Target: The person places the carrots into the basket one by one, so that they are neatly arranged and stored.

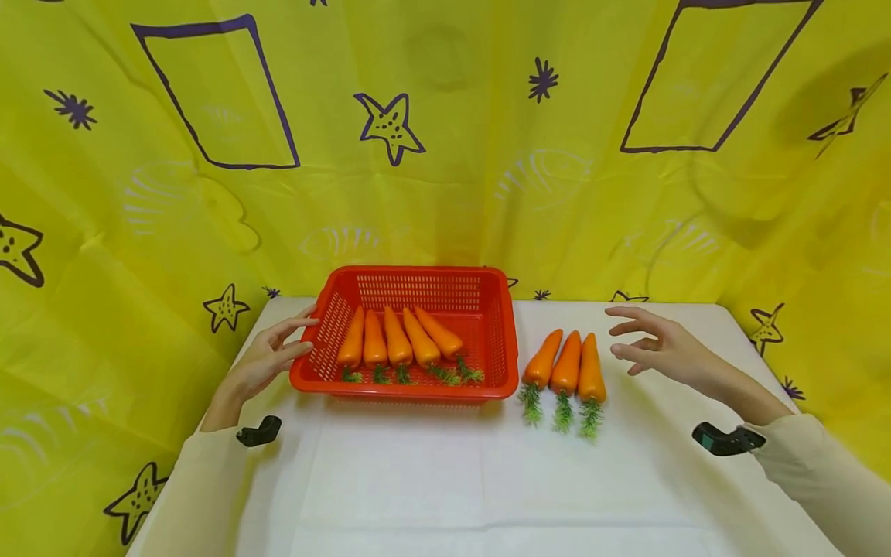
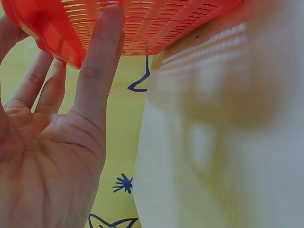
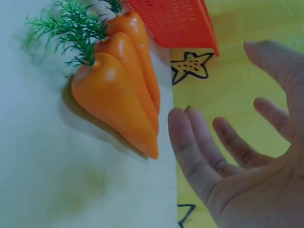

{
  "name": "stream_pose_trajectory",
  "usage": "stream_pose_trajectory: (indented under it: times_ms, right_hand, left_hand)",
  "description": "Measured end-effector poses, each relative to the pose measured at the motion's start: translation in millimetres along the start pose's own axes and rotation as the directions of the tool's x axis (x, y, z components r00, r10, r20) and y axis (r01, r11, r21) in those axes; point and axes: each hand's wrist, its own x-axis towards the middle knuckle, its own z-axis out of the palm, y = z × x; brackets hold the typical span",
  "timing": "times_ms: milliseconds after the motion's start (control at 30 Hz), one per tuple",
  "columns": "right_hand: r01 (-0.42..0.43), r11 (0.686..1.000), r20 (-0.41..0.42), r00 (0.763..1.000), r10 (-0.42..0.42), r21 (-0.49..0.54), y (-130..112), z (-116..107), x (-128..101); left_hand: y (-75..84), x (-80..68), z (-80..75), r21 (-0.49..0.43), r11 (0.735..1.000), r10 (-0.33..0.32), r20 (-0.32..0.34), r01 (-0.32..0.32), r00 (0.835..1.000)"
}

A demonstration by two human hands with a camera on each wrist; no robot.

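A red plastic basket (image 1: 407,390) with slotted walls stands on the white table. Inside it several orange carrots (image 1: 398,340) with green tops lie side by side, tips toward the back. My left hand (image 1: 267,356) is at the basket's left end; its thumb (image 2: 105,42) lies against the slotted wall and the other fingers reach up to the rim. Right of the basket, three more carrots (image 1: 565,363) rest in a row on the tabletop. Beyond them, my right hand (image 1: 657,344) hovers with fingers spread loosely, apart from the nearest carrot (image 3: 111,102).
The table (image 1: 445,480) has a white cover with a crease near the front. Yellow cloth (image 1: 445,209) printed with starfish hangs behind and along both sides. A small dark device (image 1: 259,431) sits on the left wrist, another device (image 1: 727,441) on the right.
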Motion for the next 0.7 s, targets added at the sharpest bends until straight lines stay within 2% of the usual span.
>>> stream_pose_trajectory:
  times_ms: [100,200,367,533,700]
  right_hand:
    - [-0.066,0.995,0.022,0.998,0.065,0.069,5.8,5.2,6.8]
    - [-0.093,0.989,0.030,0.995,0.090,0.111,11.1,10.0,12.2]
    - [-0.139,0.983,0.041,0.990,0.135,0.121,23.0,17.9,18.7]
    - [-0.238,0.965,0.082,0.970,0.230,0.107,34.0,23.4,22.9]
    - [-0.273,0.955,0.127,0.958,0.258,0.115,40.2,28.2,26.6]
  left_hand:
    - [0.5,0.9,-0.2,0.000,1.000,0.002,0.003,-0.002,1.000]
    - [1.2,1.8,0.2,-0.004,1.000,0.007,0.004,-0.007,1.000]
    - [2.2,2.0,0.4,-0.003,1.000,0.003,-0.002,-0.003,1.000]
    - [2.0,1.8,0.5,0.001,1.000,-0.002,0.000,0.002,1.000]
    - [2.0,0.5,1.6,-0.006,1.000,-0.003,0.003,0.003,1.000]
